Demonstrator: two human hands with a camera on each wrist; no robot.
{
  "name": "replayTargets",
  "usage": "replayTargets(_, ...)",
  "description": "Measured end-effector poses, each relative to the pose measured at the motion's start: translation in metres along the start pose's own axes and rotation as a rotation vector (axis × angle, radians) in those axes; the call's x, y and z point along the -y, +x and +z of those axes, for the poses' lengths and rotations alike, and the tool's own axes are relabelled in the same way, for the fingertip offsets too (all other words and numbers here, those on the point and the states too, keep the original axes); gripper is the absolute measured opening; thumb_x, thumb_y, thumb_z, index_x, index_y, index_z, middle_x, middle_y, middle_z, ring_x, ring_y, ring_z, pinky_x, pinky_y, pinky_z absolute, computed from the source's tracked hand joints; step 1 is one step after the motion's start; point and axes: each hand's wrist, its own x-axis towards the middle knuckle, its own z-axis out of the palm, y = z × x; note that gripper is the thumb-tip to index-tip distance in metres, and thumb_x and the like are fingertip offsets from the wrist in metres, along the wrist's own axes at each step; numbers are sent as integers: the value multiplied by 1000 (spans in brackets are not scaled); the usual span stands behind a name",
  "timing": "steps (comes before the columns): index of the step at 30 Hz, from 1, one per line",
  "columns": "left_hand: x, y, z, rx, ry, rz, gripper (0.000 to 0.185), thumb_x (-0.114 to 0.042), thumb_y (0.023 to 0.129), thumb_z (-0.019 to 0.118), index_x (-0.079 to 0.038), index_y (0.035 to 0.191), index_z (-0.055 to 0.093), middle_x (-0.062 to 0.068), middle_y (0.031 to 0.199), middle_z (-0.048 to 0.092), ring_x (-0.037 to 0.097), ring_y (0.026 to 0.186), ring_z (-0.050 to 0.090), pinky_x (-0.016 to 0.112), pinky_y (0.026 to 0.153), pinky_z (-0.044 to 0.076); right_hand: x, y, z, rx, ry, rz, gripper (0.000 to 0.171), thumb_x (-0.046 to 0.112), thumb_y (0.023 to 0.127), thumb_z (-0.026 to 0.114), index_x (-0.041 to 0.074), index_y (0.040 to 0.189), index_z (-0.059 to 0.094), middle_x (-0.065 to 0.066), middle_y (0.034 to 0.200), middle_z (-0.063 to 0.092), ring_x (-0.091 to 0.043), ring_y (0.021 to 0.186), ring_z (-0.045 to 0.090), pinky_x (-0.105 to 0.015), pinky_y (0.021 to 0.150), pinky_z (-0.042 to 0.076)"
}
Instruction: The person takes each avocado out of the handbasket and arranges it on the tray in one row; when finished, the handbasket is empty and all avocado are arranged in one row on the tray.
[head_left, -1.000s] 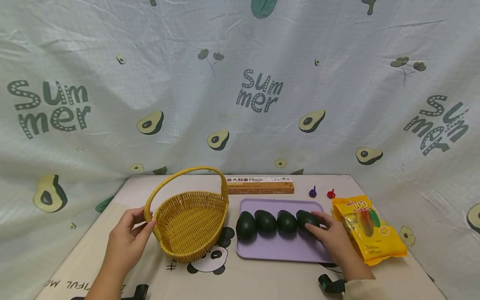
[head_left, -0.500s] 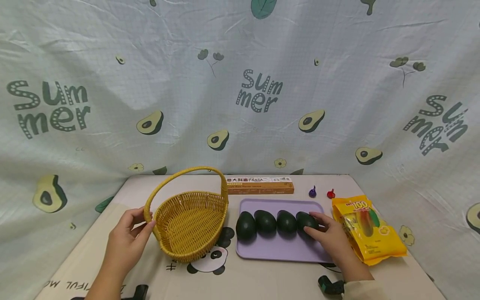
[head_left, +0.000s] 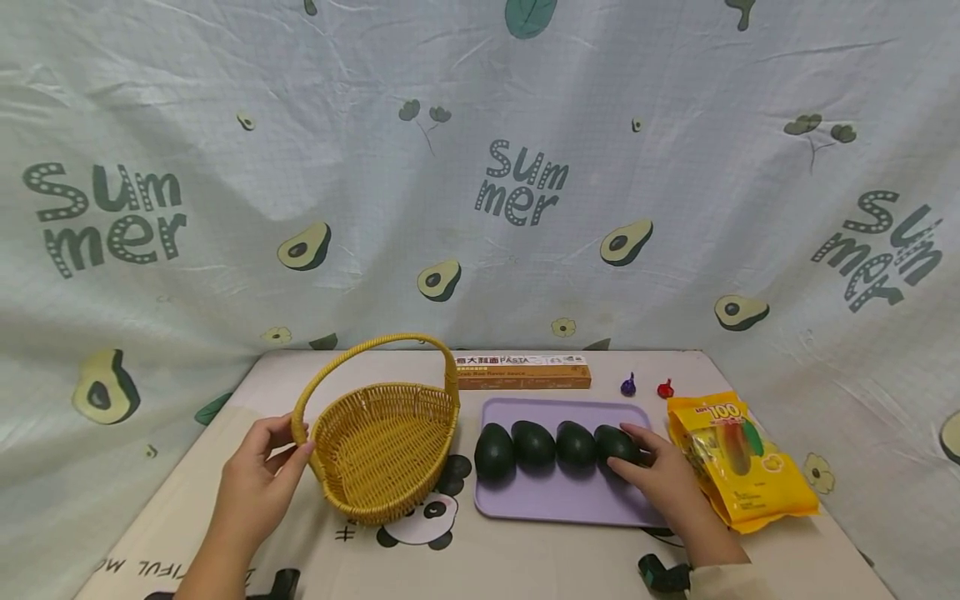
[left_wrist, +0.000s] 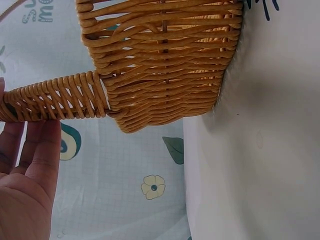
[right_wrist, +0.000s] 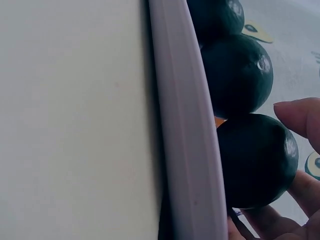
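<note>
My left hand [head_left: 258,479] holds the base of the arched handle on a yellow wicker basket [head_left: 386,450], thumb on the near side and fingers behind. The basket stands on the table with nothing in it. Several dark green avocados lie in a row on a lilac tray [head_left: 540,504]. At the row's right end my right hand [head_left: 663,471] grips the last avocado [head_left: 615,442], which still sits on the tray. In the right wrist view the thumb [right_wrist: 302,117] is right by its side and the fingers reach around behind. A neighbouring avocado [right_wrist: 240,75] sits close against it.
A pasta box [head_left: 522,372] lies behind the tray. Purple [head_left: 628,384] and red [head_left: 665,388] wrapped candies are at the back right. A yellow snack bag [head_left: 742,462] lies right of the tray, beside my right forearm. A printed cloth [head_left: 525,275] hangs behind the table.
My right thumb has shifted slightly lower on the rightmost avocado. The left hand, basket and tray stay in place; the head view has shifted a little.
</note>
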Motion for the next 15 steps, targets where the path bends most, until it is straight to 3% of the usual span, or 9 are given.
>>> replayTargets(15,-1,2,-1,-1,33,-16,37,5,92,72,0,125,57,10,117,64,-15,105,53,0,86,50,-2,-1,-4,-10,1,-27,75,38,93,77,15,156,43,-23,157,42,-46,139,48,-58,116,43)
